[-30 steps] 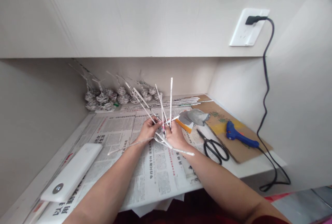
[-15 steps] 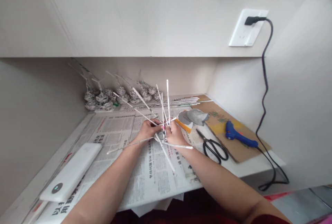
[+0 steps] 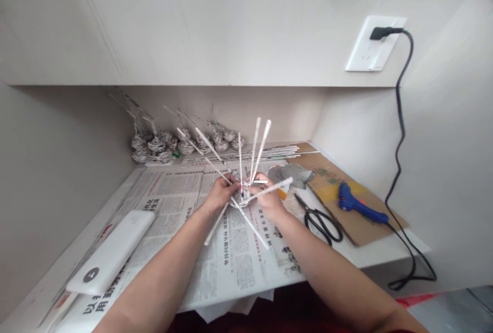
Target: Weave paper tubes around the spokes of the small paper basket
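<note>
Between my two hands is a small woven piece made of rolled paper sticks (image 3: 249,226), with several sticks fanning out from its middle. My left hand (image 3: 222,192) is closed on its left side, thumb and fingers pinching near the centre. On the right side my right hand (image 3: 266,195) pinches the piece close to the upright sticks; one stick crosses in front of this hand. The fingertips and the centre of the weave are partly hidden. Beneath lies newspaper (image 3: 208,271) spread over the desk.
Black-handled scissors (image 3: 321,222) and a blue glue gun (image 3: 360,207) on cardboard (image 3: 370,235) lie to the right. A white power bank (image 3: 111,251) is on the left. Several woven gourd shapes (image 3: 156,148) and loose paper sticks (image 3: 265,153) line the back. A cord (image 3: 400,117) runs from the socket.
The sticks on the woven piece have shifted: the right-hand one now points up and right, and the lower-left one points more downward. Both hands still hold the piece. The view has moved slightly.
</note>
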Available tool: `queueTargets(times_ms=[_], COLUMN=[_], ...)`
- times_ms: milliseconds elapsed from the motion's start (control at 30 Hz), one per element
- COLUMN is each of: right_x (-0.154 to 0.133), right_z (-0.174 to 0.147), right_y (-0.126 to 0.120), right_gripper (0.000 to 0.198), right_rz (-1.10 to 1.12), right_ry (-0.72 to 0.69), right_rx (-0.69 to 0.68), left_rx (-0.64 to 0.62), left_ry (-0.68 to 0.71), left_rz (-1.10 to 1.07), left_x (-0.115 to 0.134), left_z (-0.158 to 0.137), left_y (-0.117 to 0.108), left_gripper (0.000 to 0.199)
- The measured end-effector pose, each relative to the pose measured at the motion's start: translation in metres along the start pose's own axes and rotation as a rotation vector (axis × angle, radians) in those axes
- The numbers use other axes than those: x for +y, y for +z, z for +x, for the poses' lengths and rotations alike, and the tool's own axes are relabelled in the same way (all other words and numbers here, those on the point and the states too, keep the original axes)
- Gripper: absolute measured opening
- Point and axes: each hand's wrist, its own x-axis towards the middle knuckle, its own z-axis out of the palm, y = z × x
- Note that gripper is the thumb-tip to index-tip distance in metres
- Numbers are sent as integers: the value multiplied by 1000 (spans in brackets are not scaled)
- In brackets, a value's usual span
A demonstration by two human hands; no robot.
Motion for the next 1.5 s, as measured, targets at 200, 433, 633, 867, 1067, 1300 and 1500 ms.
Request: queueTargets(times_ms=[200, 433, 633, 867, 1067, 1300, 1500], right_x=[-3, -15, -20, -20, -20, -25, -24], right_z=[4, -4, -10, -11, -8, -7, -9], right_y=[-10, -5, -4, -4, -8, -11, -11], right_gripper=[30, 37, 20, 23, 26, 22, 22], right_rz=[-196, -361, -467, -484, -566, -721, -715], right_ry=[-176, -215, -214, -286, -306, -391, -407], right_rx=[62, 11, 58, -20, -110, -159, -174], left_rx=[-24, -101, -135, -230, -277, -299, -318], left_ry=[-112, -176, -173, -205, -217, -231, -243], left_rz=[-197, -382, -475, -516, -466, -470, -439], left_x=[-11, -11, -6, -9, -13, -19, -11], left_z=[2, 0, 0, 1, 1, 2, -3], left_y=[-4, -5, -7, -12, -14, -14, -11], left_gripper=[31, 37, 35, 32, 29, 30, 34])
